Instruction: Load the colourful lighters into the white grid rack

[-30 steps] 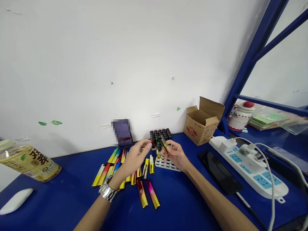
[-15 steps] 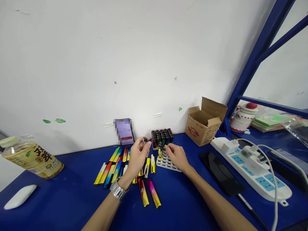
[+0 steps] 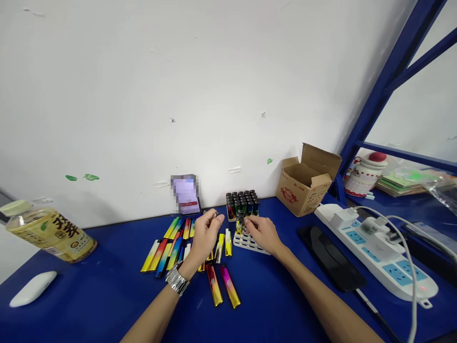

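My left hand (image 3: 206, 233), with a metal watch on the wrist, is closed around a lighter, mostly hidden, whose dark top shows at the fingertips. Closed fingers of my right hand (image 3: 263, 232) pinch at a yellow-gold lighter (image 3: 239, 228) with a black top, upright at the left side of a white perforated tray (image 3: 250, 244). Behind it, several black-topped lighters (image 3: 243, 205) stand in close rows. Shiny colored lighter casings lie left of and below my left hand, among them a red-gold casing (image 3: 214, 286) and a pink-gold casing (image 3: 230, 287).
A phone (image 3: 188, 197) leans against the wall. An opened cardboard box (image 3: 300, 190) stands at the back right, near a white power strip (image 3: 378, 257) and a black phone (image 3: 330, 257). A drink bottle (image 3: 53, 233) and a white mouse (image 3: 33, 288) are at left.
My left hand has turned slightly and dropped a little, so less of the lighter's black top shows. My right hand stays by the yellow-gold lighter. The whole view has shifted slightly.
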### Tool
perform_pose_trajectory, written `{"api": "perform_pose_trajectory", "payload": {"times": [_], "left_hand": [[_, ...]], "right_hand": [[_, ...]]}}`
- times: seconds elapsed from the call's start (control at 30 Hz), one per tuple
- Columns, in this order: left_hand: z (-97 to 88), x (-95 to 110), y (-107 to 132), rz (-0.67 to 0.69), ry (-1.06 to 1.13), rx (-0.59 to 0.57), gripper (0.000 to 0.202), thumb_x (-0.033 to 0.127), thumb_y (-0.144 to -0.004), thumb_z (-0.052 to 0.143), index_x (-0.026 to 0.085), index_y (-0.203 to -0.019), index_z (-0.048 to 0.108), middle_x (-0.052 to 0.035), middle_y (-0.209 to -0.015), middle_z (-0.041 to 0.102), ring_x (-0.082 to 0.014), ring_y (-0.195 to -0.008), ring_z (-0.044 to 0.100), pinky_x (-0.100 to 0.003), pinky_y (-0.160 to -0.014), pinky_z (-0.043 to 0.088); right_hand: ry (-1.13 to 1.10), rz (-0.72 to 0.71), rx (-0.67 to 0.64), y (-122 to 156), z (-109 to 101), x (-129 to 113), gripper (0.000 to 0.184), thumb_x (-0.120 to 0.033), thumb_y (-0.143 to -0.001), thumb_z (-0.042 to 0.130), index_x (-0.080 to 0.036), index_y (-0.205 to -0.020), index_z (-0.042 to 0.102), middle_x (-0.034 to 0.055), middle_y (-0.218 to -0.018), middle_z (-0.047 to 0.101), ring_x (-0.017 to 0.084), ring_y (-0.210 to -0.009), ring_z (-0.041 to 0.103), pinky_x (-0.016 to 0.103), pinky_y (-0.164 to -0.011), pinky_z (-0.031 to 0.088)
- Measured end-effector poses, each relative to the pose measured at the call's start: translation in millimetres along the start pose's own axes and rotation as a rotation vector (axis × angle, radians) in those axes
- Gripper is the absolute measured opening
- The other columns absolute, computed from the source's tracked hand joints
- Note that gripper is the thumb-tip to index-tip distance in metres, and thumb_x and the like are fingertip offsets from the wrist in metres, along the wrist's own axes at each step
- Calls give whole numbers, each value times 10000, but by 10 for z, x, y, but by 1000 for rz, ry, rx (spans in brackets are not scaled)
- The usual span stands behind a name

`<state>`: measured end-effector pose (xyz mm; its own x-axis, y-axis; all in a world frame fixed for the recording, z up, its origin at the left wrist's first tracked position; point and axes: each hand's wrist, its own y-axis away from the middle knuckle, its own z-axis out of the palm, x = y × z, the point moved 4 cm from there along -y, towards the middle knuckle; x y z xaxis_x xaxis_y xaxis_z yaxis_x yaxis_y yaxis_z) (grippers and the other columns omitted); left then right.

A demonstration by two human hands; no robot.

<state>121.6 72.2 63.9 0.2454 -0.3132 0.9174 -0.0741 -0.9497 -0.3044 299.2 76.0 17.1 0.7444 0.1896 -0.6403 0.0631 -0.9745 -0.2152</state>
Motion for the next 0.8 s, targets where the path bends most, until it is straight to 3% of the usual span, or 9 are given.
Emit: {"api": "perform_pose_trajectory", "payload": {"times": [0.17,0.5,0.57,0.67,0.73,0.8], "left_hand": [[-4,20,26,84,-81,18,305,282,-729,447,229,-523,228,62,-511,204,-94,-494,213,-263,-486,177],[-8,-10,3,52,-87,32,328,332,-804,439,233,-567,234,69,-527,218,-94,-494,224,-252,-480,190],[19,-12,-3,-1,-87,-40,338,408,-851,435,229,-601,294,77,-522,262,-91,-467,263,-239,-462,224],[111,5,13,-49,-96,-300,347,494,-915,354,221,-706,403,67,-564,416,-99,-465,391,-236,-477,324],[147,30,26,12,-164,-416,365,493,-933,316,214,-735,443,38,-638,488,-122,-554,470,-255,-547,386],[153,44,27,125,-264,-421,370,480,-932,341,206,-724,479,7,-719,512,-149,-680,498,-277,-641,412]], "right_hand": [[7,-4,-15,-1,6,-2,393,-353,-922,386,-200,-619,584,13,-633,683,144,-561,576,237,-520,243],[11,3,-18,-1,8,2,378,-344,-919,402,-203,-626,594,1,-630,681,140,-556,570,230,-522,252],[-6,1,-17,-3,7,4,376,-341,-918,404,-202,-626,597,1,-640,692,137,-548,569,232,-521,255],[-38,-2,-7,-6,0,5,383,-347,-921,396,-201,-630,598,-2,-646,704,136,-543,572,234,-528,265],[-45,-5,4,-6,-6,5,387,-351,-919,397,-201,-624,598,-1,-639,703,137,-538,569,236,-531,271],[-41,-7,8,-6,-8,6,385,-347,-914,405,-200,-617,600,1,-623,696,138,-526,558,237,-528,272]]}}
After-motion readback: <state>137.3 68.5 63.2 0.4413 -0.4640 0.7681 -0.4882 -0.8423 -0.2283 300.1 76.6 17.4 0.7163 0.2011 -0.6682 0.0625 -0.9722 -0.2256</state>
